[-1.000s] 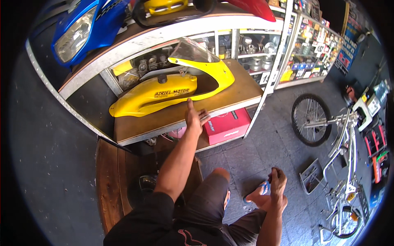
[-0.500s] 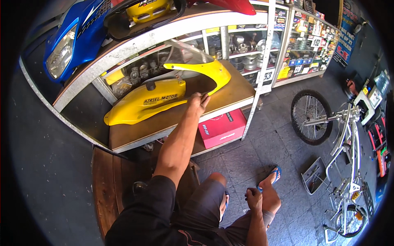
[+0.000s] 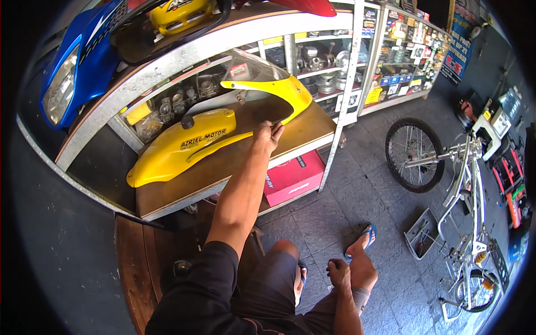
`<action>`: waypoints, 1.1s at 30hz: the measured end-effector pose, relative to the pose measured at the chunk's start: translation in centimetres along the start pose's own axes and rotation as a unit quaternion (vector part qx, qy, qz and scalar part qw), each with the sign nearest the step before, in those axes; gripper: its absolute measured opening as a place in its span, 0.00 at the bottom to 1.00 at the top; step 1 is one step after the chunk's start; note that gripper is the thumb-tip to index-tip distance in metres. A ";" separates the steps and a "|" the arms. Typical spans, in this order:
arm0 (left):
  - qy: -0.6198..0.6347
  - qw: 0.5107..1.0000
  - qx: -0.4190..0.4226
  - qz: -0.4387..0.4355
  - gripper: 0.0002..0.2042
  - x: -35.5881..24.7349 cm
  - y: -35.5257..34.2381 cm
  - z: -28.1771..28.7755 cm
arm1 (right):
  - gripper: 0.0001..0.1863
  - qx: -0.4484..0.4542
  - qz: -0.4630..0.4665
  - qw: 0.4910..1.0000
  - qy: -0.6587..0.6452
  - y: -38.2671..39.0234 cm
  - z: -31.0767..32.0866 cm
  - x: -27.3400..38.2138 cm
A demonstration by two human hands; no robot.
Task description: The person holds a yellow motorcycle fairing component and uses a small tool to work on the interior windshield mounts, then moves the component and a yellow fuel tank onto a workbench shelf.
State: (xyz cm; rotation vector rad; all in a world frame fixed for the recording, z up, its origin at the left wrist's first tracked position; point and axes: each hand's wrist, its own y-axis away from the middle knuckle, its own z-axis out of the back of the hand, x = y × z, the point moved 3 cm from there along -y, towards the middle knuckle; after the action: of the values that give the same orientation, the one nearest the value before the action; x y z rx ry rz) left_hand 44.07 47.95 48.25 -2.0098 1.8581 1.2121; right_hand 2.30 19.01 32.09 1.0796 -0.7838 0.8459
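A yellow motorcycle fairing (image 3: 296, 96) with a clear windscreen (image 3: 251, 68) is over the brown shelf (image 3: 312, 129). My left hand (image 3: 268, 137), arm stretched forward, is closed on the fairing's lower edge, with its fingers wrapped over the thin part. Left of the hand, a narrow arm of the fairing reaches toward a yellow fuel tank (image 3: 173, 148) with a dark cap, which lies on the same shelf. Above my right knee my right hand (image 3: 339, 274) is curled closed, and whether anything is inside it cannot be seen.
A red box (image 3: 293, 181) is under the shelf. Glass cabinets (image 3: 402, 61) of parts stand behind. A bare motorcycle frame (image 3: 474, 195) with wheels and a grey tool tray (image 3: 422, 234) are on the tiled floor at right. A blue headlight fairing (image 3: 75, 72) hangs over upper left.
My left hand and the fairing have shifted right relative to the shelf and the fuel tank, widening the gap to the tank. The view has turned slightly. My right hand stays near the knee.
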 end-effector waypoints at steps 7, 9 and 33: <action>-0.048 0.998 -0.010 -0.036 0.09 -1.0 0.5 1.8 | 0.15 0.031 -0.007 0.999 -0.016 0.0 -2.0 0.5; -0.099 0.995 0.016 0.027 0.13 -0.7 2.8 2.1 | 0.15 0.035 -0.007 0.999 -0.024 -0.1 -1.6 -0.2; -0.800 0.482 -0.245 -0.259 0.30 -28.3 3.9 10.8 | 0.14 0.033 -0.019 0.998 0.046 -0.2 -3.7 -0.3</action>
State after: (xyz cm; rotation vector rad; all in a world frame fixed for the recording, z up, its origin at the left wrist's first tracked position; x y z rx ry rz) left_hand 38.40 75.33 60.54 -0.4367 -0.0812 2.1127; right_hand 2.83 22.40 30.69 1.1034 -0.6608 0.8874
